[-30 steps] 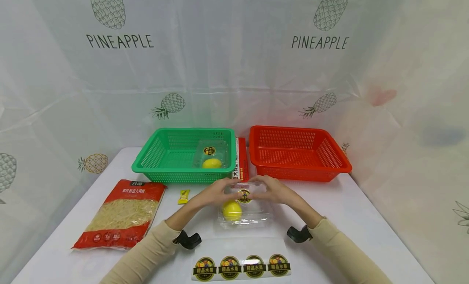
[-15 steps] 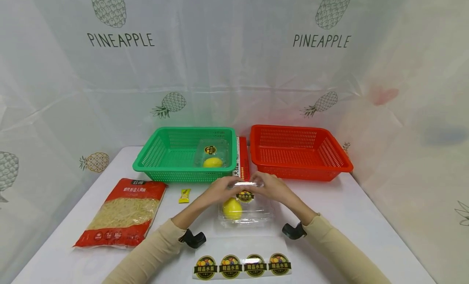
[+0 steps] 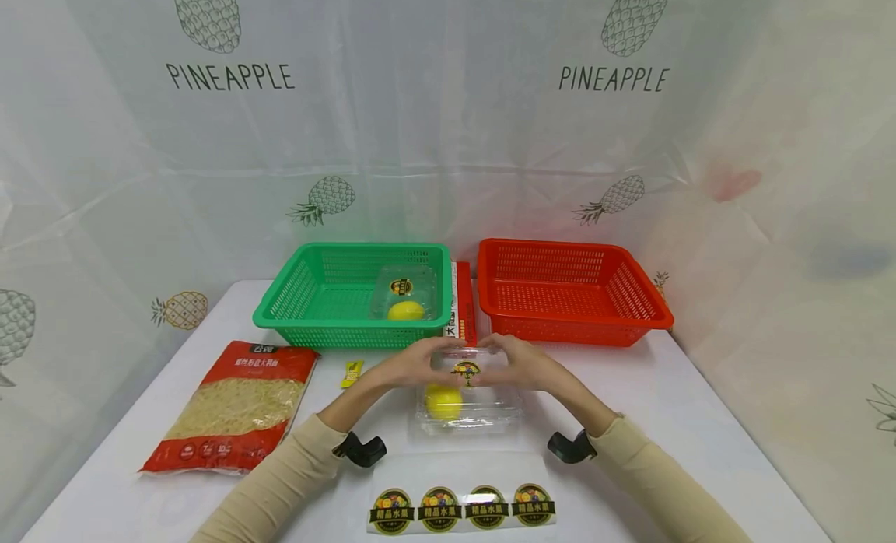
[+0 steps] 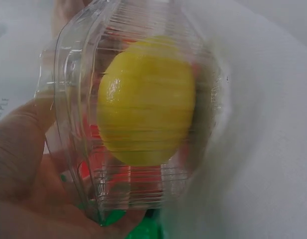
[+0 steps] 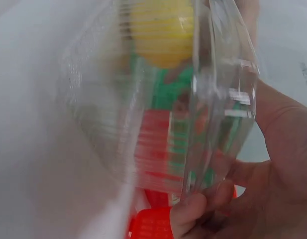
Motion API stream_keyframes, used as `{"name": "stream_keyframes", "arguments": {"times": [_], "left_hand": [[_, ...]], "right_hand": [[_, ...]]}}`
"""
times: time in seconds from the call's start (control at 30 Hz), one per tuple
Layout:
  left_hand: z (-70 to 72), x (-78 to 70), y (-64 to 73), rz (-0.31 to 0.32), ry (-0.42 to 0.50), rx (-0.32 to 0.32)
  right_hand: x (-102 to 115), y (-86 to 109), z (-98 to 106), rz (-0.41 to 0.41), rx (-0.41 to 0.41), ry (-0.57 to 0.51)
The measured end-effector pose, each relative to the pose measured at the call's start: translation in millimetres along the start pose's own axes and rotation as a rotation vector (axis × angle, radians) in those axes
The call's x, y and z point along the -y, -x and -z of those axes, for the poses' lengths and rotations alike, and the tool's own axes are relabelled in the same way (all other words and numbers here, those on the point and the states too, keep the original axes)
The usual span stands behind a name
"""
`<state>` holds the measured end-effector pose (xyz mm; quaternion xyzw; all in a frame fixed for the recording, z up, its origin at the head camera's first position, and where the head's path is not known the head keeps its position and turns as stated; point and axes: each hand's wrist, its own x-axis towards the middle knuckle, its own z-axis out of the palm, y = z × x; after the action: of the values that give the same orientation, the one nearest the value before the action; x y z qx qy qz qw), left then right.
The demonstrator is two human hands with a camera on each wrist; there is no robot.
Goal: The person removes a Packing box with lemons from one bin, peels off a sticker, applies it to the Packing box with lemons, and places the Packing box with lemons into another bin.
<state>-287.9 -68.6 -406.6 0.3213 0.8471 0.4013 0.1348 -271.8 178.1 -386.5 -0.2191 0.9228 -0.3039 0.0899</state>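
A clear plastic clamshell box (image 3: 486, 409) rests on the table with a lemon (image 3: 444, 404) in its left side. On its lid sits a round black-and-gold sticker (image 3: 466, 371). From the left, my left hand (image 3: 418, 362) holds the far part of the box, thumb over the lid. My right hand (image 3: 523, 362) mirrors it on the right side. In the left wrist view the lemon (image 4: 146, 102) shows through the ribbed wall. The right wrist view has fingertips (image 5: 188, 211) curled at the box's rim. Whether the lid is fully latched cannot be told.
Behind stand a green basket (image 3: 336, 334), holding another stickered box with a lemon (image 3: 406, 310), and a red basket (image 3: 574, 333). A red package (image 3: 465, 302) lies between them. Left are a pasta bag (image 3: 231, 411) and a yellow packet (image 3: 352, 373). A sticker sheet (image 3: 458, 469) lies in front.
Half a second ago both hands were closer together at the box's far edge. Now they are farther apart, with the thumbs on the lid beside the sticker. The box has hardly moved.
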Motion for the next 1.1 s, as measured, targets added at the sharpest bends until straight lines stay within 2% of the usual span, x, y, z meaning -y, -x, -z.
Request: {"name": "stream_keyframes", "arguments": {"times": [0.1, 0.27, 0.37, 0.47, 0.67, 0.77, 0.9, 1.0, 1.1], "left_hand": [[-1.0, -1.8, 0.8, -0.004, -0.006, -0.006], [-0.5, 0.0, 0.4, -0.019, 0.015, -0.006], [-1.0, 0.9, -0.3, -0.010, 0.037, -0.008], [-2.9, 1.2, -2.0, -0.018, 0.049, -0.028], [-8.1, 0.7, -7.3, -0.039, 0.022, -0.095], [-9.4, 2.1, -11.1, -0.036, 0.008, -0.108], [-7.1, 5.0, -13.7, -0.033, 0.017, -0.090], [-2.9, 6.4, -13.0, -0.017, 0.058, -0.036], [0.8, 5.6, -11.9, -0.003, 0.055, 0.005]], "right_hand": [[-0.9, -0.8, -1.2, 0.023, 0.003, 0.020], [-7.2, -2.9, 3.3, 0.170, 0.049, -0.052], [-8.7, -4.1, 5.1, 0.210, 0.064, -0.080], [-6.4, -5.6, 3.7, 0.168, 0.029, -0.061], [1.3, -9.7, -3.4, 0.038, -0.093, 0.026], [1.8, -9.5, -4.1, 0.008, -0.119, 0.035], [-0.7, -7.4, -1.6, 0.000, -0.085, -0.003], [-2.7, -5.0, 0.8, -0.004, -0.035, -0.018], [-2.7, -2.7, 2.1, -0.018, -0.011, -0.011]]}}
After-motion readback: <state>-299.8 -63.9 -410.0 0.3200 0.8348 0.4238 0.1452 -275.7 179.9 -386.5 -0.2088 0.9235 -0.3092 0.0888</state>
